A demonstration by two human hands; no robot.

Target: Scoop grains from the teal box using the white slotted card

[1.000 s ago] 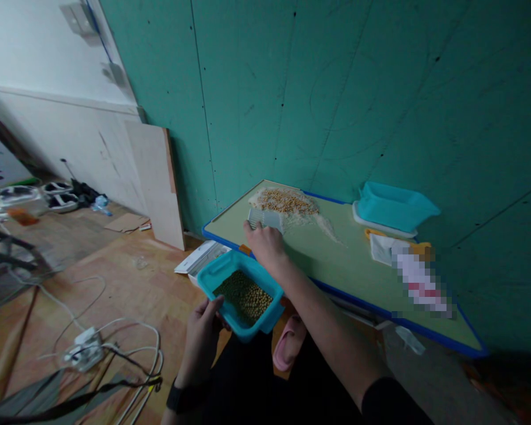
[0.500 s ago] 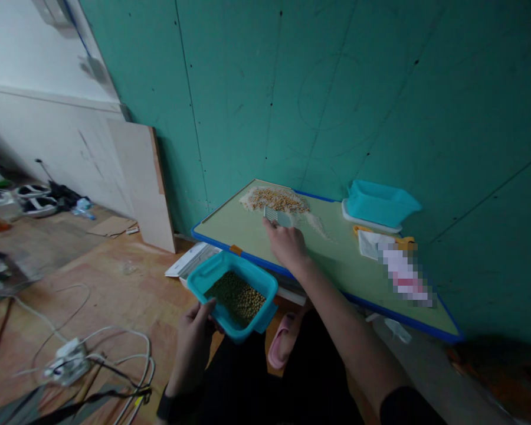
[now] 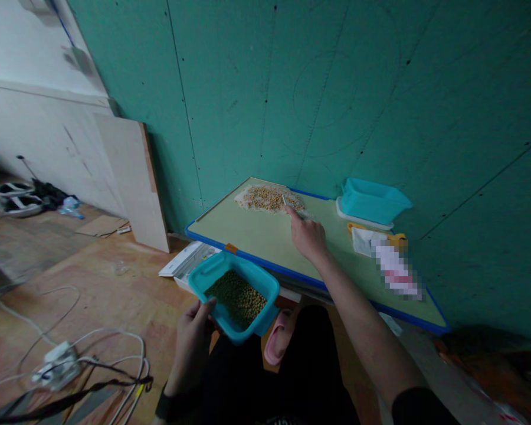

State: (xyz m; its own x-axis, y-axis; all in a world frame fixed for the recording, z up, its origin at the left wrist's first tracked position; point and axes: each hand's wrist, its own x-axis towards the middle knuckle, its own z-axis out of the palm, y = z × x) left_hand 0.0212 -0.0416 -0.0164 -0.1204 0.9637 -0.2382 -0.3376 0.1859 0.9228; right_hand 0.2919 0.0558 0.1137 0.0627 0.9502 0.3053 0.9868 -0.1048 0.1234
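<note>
A teal plastic tub (image 3: 265, 319) is gripped at its near-left edge by my left hand (image 3: 193, 329), thumb over the rim. Inside lie small dark green beans (image 3: 226, 289) and yellowish soybeans (image 3: 253, 302). My right hand (image 3: 307, 235) is closed around a pale slotted scraper (image 3: 285, 201), now seen nearly edge-on and mostly hidden by the fingers. Its tip meets the right part of a spread pile of soybeans and pale grains (image 3: 265, 198) on the tabletop.
The low table (image 3: 248, 233) has a blue edge and stands against a green wall (image 3: 230, 88). To the right are another teal tub (image 3: 374, 200), a white and orange item (image 3: 363, 241) and a blurred packet (image 3: 396, 268). Cables and a power strip (image 3: 57, 366) lie on the floor.
My right hand has moved right, turning the scraper from flat to nearly edge-on. The stray streak of pale grains has been drawn toward the pile. My left hand holds the tub steady.
</note>
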